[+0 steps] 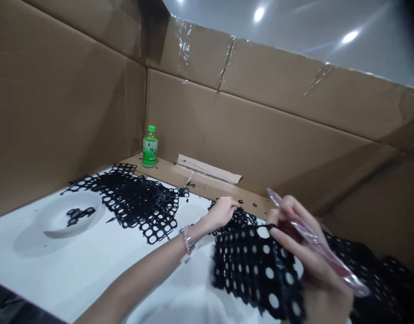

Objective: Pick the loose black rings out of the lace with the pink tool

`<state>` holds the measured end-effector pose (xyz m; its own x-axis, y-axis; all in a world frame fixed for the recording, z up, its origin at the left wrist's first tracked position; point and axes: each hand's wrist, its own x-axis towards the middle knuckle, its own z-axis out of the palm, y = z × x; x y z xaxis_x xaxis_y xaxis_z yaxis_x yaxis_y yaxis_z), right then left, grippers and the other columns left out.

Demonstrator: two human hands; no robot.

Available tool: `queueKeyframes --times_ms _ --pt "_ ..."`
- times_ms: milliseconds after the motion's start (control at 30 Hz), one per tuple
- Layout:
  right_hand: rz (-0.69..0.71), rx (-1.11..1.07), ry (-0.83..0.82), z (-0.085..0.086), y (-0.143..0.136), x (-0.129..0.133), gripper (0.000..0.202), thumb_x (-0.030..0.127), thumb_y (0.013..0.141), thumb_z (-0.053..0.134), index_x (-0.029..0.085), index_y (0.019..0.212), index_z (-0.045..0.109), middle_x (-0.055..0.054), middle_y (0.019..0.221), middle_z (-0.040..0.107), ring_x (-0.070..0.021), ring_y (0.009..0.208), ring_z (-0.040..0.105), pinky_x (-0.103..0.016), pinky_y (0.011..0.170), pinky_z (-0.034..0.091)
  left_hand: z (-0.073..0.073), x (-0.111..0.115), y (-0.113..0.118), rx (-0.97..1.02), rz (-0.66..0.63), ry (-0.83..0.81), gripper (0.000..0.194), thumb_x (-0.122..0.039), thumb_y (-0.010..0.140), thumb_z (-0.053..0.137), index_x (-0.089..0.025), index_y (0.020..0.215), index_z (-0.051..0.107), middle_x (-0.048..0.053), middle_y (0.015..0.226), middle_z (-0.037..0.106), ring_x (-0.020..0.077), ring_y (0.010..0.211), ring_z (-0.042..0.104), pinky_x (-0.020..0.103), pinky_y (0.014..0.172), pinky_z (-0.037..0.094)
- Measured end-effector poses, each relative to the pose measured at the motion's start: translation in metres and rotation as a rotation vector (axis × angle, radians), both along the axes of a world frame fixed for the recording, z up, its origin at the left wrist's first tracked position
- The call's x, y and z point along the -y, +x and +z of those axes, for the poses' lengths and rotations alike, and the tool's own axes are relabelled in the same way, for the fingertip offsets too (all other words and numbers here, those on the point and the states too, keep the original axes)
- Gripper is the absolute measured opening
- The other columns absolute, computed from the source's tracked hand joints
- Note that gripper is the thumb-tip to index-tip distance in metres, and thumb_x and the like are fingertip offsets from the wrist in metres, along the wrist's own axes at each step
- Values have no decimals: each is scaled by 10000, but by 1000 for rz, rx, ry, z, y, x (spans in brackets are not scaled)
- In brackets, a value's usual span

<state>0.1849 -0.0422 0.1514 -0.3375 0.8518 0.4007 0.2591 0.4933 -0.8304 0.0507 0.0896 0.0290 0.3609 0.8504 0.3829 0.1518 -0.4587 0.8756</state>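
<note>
My left hand (223, 211) reaches over a pile of small black rings (239, 219) near the back edge of the white table; its fingers are pressed together, and what they hold, if anything, is too small to name. A black sheet with round holes (250, 265) hangs from my right hand (304, 243), pinched between thumb and fingers. Across the same hand lies a slim tool with a reddish handle in clear plastic (315, 243), its tip pointing up and left.
A white bowl (58, 227) with some black pieces stands at the left. Black ring netting (136, 198) covers the table's middle back. Behind are a green bottle (150, 148) and a cardboard strip (209, 168). More perforated black sheets (365, 265) lie right. Cardboard walls surround the table.
</note>
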Motion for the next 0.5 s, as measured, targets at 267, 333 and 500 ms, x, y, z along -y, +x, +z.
queueKeyframes --times_ms 267,333,500 --pt "-21 52 17 -9 3 -21 240 238 830 517 238 781 282 35 701 426 -109 603 354 -245 573 308 40 15 -18 68 -436 -41 439 -414 887 346 -127 1032 645 94 1083 654 200 1031 569 325 932 387" --pt "-55 -6 39 -10 3 -24 264 249 823 528 236 770 270 40 693 429 -106 597 354 -240 566 304 59 27 -26 121 -567 -79 425 -469 837 445 -118 949 656 82 962 681 192 919 595 306 862 417" --pt "-133 -16 6 -11 -1 -26 320 259 789 584 235 765 266 62 650 385 -90 552 317 -224 518 268 82 49 -37 177 -514 -97 254 -373 753 610 -121 778 610 15 731 618 116 688 547 220 667 413"
